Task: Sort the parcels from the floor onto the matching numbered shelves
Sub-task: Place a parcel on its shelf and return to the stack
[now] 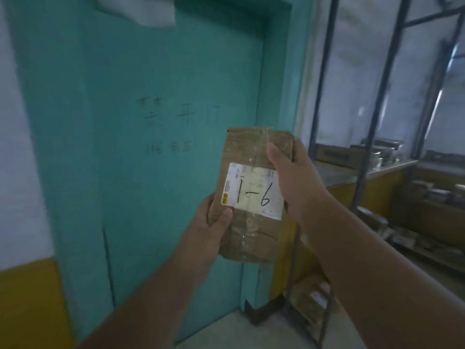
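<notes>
Parcel [254, 195], brown cardboard w/ clear tape, is held up in mid-air at centre of view, in front of a teal door [156, 147]. It's gripped by both hands. Left hand [214, 225] is wrapped round lower-left edge, thumb pressed flat on front face just below the label corner. Right hand [297, 177] is clamped on upper-right edge, thumb laid across the front near the top, remaining fingers hidden behind the box. Parcel is roughly upright, tilted slightly, long side vertical.

White shipping label [254, 191] is stuck on front face, mid-height; "1-6" is handwritten on it in black marker. Small print on label too blurred to read.

Faint characters are scratched or written on the door at approx mid-height; not legible enough to be read. Wall left of door is painted white above, yellow band [27, 301] below.

To the right, a metal shelving rack [372, 172] is seen w/ dark uprights; boxes are stacked on its levels, blurred. More parcels [312, 298] are piled low, near the rack's foot, below the right forearm. Shelf numbers can't be made out.
</notes>
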